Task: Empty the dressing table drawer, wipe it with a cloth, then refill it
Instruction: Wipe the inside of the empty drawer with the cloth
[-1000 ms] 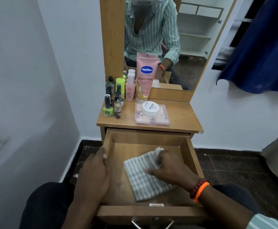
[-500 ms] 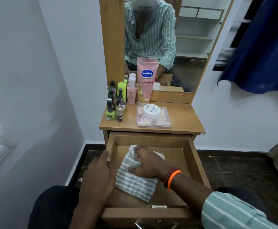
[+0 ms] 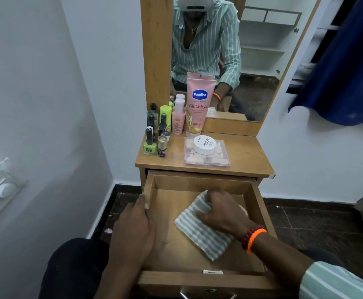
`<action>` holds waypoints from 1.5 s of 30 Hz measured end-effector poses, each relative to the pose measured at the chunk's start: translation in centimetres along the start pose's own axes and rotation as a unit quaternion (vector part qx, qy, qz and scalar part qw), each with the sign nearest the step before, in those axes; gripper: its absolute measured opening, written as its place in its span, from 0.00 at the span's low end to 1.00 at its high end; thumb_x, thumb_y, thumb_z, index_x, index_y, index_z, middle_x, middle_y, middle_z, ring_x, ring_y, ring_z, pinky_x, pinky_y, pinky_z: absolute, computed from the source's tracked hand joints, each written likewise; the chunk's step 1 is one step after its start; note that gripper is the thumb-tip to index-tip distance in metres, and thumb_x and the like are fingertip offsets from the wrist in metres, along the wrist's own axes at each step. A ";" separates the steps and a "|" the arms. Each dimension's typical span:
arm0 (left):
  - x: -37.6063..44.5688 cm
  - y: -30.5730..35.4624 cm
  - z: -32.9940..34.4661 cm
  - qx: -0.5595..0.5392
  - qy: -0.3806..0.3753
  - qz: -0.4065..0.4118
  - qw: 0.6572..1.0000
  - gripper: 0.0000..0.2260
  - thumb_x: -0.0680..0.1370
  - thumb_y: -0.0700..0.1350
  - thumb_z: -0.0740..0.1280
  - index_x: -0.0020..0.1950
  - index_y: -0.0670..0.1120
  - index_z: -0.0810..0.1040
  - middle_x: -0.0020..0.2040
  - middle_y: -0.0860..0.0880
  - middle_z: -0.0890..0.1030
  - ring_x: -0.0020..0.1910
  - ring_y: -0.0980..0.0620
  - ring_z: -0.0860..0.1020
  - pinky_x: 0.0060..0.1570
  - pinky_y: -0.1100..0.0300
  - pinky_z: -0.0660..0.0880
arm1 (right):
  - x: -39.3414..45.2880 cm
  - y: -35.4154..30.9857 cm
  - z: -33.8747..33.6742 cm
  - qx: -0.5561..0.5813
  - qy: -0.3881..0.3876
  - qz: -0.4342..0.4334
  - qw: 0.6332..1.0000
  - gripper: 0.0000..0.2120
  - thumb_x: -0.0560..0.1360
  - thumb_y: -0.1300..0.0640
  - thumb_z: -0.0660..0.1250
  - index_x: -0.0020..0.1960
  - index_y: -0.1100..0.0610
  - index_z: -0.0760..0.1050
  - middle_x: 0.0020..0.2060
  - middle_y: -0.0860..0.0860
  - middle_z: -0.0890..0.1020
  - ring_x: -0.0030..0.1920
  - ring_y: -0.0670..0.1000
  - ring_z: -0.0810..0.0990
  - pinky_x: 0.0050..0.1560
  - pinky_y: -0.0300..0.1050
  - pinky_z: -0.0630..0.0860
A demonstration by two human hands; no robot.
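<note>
The wooden drawer [image 3: 200,182] of the dressing table is pulled out and holds only a grey-and-white striped cloth [image 3: 200,231]. My right hand [image 3: 223,210] presses down on the cloth's far end, fingers bunched on it, in the right half of the drawer. My left hand [image 3: 135,229] rests on the drawer's left wall, gripping its rim. On the table top [image 3: 249,152] stand a pink Vaseline tube [image 3: 199,104], a small pink bottle [image 3: 178,119], nail polish bottles [image 3: 154,134] and a white jar [image 3: 204,145] on a clear flat box [image 3: 206,159].
A mirror [image 3: 252,50] above the table reflects a person in a striped shirt. White walls close in on the left and behind. A blue curtain [image 3: 347,61] hangs at the right. Dark tiled floor [image 3: 318,223] lies right of the drawer. A wall switch [image 3: 3,188] sits at far left.
My right hand slid the cloth from the drawer's left side over to the right half. My left hand stayed on the left wall.
</note>
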State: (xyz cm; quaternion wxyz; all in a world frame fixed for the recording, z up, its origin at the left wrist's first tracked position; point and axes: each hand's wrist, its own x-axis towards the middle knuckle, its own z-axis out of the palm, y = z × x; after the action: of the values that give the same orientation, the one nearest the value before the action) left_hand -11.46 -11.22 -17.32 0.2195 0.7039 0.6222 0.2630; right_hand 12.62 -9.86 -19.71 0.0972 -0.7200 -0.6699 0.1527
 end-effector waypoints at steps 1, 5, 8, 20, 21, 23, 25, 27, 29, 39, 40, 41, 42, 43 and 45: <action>0.0 0.2 -0.1 0.001 0.000 -0.002 1.000 0.19 0.84 0.47 0.52 0.74 0.45 0.70 0.58 0.46 0.79 0.56 0.48 0.79 0.55 0.54 0.75 | 0.3 -1.1 0.5 0.004 0.002 -0.015 1.000 0.22 0.75 0.39 0.70 0.58 0.54 0.74 0.57 0.51 0.77 0.56 0.50 0.75 0.57 0.48 0.76; -0.2 0.5 -0.4 -0.010 0.003 -0.002 1.000 0.18 0.83 0.50 0.52 0.68 0.48 0.73 0.53 0.48 0.80 0.51 0.48 0.80 0.54 0.51 0.78 | 1.9 -6.0 2.1 0.024 0.024 -0.085 0.996 0.17 0.74 0.45 0.72 0.52 0.55 0.73 0.54 0.53 0.78 0.54 0.54 0.76 0.48 0.46 0.72; -0.1 0.3 -0.4 -0.007 0.009 0.006 1.000 0.14 0.82 0.50 0.53 0.62 0.50 0.74 0.47 0.51 0.79 0.45 0.52 0.78 0.49 0.49 0.79 | 3.0 -8.7 3.3 0.085 0.013 -0.127 0.988 0.12 0.72 0.54 0.74 0.48 0.53 0.71 0.50 0.52 0.80 0.50 0.54 0.77 0.47 0.49 0.75; 0.1 -0.3 0.1 -0.045 0.020 -0.004 0.999 0.13 0.84 0.48 0.55 0.62 0.49 0.76 0.54 0.50 0.81 0.51 0.52 0.78 0.51 0.57 0.73 | 0.8 -4.9 3.8 0.106 -0.079 -0.210 0.969 0.32 0.71 0.70 0.65 0.74 0.55 0.66 0.70 0.55 0.74 0.69 0.53 0.72 0.69 0.46 0.72; 0.1 -0.3 0.1 -0.046 0.017 -0.008 0.999 0.13 0.84 0.48 0.55 0.63 0.49 0.76 0.54 0.51 0.80 0.50 0.53 0.77 0.51 0.59 0.72 | 1.4 -5.0 3.5 0.094 -0.069 -0.197 0.973 0.35 0.72 0.69 0.66 0.77 0.58 0.63 0.73 0.56 0.71 0.72 0.54 0.69 0.72 0.45 0.69; 0.2 -0.3 0.0 -0.055 0.012 -0.010 0.998 0.13 0.84 0.47 0.55 0.61 0.49 0.77 0.52 0.51 0.80 0.48 0.55 0.76 0.49 0.60 0.70 | 2.7 -5.6 3.1 0.094 -0.059 -0.171 0.979 0.35 0.73 0.67 0.66 0.79 0.60 0.61 0.75 0.58 0.69 0.74 0.56 0.68 0.73 0.44 0.66; 0.2 -0.2 -0.3 -0.079 0.015 -0.004 0.997 0.11 0.83 0.49 0.55 0.55 0.51 0.77 0.47 0.55 0.80 0.46 0.57 0.78 0.45 0.61 0.71 | 3.3 -6.5 3.2 0.117 -0.058 -0.164 0.978 0.33 0.73 0.66 0.66 0.76 0.58 0.62 0.67 0.58 0.76 0.65 0.56 0.76 0.64 0.47 0.75; 0.2 -0.1 -0.4 -0.095 0.019 -0.001 0.995 0.11 0.83 0.48 0.55 0.51 0.52 0.78 0.44 0.58 0.80 0.43 0.60 0.78 0.42 0.62 0.72 | 3.0 -7.3 3.8 0.150 -0.078 -0.163 0.972 0.30 0.72 0.66 0.68 0.71 0.54 0.62 0.58 0.54 0.79 0.54 0.53 0.79 0.51 0.47 0.77; 0.2 -0.2 -0.2 -0.101 0.020 -0.008 0.995 0.11 0.83 0.48 0.56 0.51 0.51 0.78 0.43 0.57 0.80 0.43 0.60 0.78 0.43 0.62 0.74 | 2.6 -7.3 4.1 0.164 -0.081 -0.169 0.968 0.28 0.72 0.68 0.68 0.67 0.55 0.63 0.52 0.46 0.77 0.47 0.45 0.77 0.45 0.37 0.72; 0.3 -0.4 -0.4 -0.076 0.025 -0.020 0.997 0.12 0.84 0.44 0.56 0.59 0.51 0.78 0.49 0.53 0.81 0.48 0.54 0.78 0.50 0.54 0.76 | 0.4 -3.9 3.8 0.113 -0.116 -0.249 0.955 0.21 0.73 0.70 0.66 0.65 0.57 0.74 0.53 0.46 0.81 0.52 0.39 0.79 0.52 0.34 0.77; 0.4 -0.5 -0.4 -0.078 0.023 -0.021 0.996 0.12 0.84 0.43 0.55 0.58 0.51 0.78 0.49 0.53 0.81 0.48 0.54 0.78 0.50 0.55 0.76 | 1.2 -4.1 3.6 0.113 -0.098 -0.254 0.956 0.18 0.75 0.68 0.65 0.64 0.58 0.73 0.48 0.44 0.79 0.45 0.39 0.79 0.45 0.32 0.76; 0.3 -0.6 -0.4 -0.080 0.022 -0.019 0.996 0.12 0.84 0.43 0.56 0.57 0.51 0.78 0.48 0.54 0.81 0.47 0.55 0.78 0.49 0.56 0.75 | 2.3 -4.2 3.5 0.116 -0.084 -0.241 0.960 0.17 0.77 0.65 0.64 0.65 0.57 0.72 0.45 0.44 0.78 0.42 0.39 0.77 0.44 0.31 0.74; 0.3 -0.6 -0.4 -0.085 0.020 -0.018 0.996 0.11 0.84 0.44 0.56 0.57 0.50 0.78 0.48 0.55 0.81 0.47 0.57 0.78 0.49 0.58 0.75 | 3.3 -4.4 3.5 0.108 -0.070 -0.207 0.970 0.20 0.77 0.61 0.65 0.68 0.56 0.71 0.47 0.46 0.78 0.43 0.40 0.77 0.46 0.33 0.75; 0.2 -0.5 -0.5 -0.090 0.018 -0.016 0.996 0.11 0.84 0.44 0.56 0.57 0.51 0.78 0.48 0.56 0.81 0.47 0.58 0.78 0.48 0.60 0.74 | 3.9 -5.0 3.7 0.129 -0.062 -0.185 0.972 0.24 0.76 0.58 0.67 0.71 0.54 0.69 0.51 0.47 0.80 0.47 0.43 0.79 0.49 0.37 0.76; 0.3 -0.4 -0.5 -0.095 0.019 -0.012 0.995 0.11 0.84 0.45 0.56 0.57 0.53 0.78 0.47 0.56 0.81 0.47 0.59 0.79 0.48 0.61 0.75 | 4.2 -6.5 3.8 0.165 -0.053 -0.161 0.972 0.27 0.73 0.57 0.69 0.71 0.50 0.68 0.59 0.51 0.80 0.56 0.50 0.80 0.55 0.47 0.79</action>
State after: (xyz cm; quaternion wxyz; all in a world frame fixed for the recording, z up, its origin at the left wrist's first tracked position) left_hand -12.11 -10.86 -17.16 0.2769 0.6670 0.6072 0.3312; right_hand 5.50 -5.34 -21.41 0.2022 -0.5674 -0.7469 0.2815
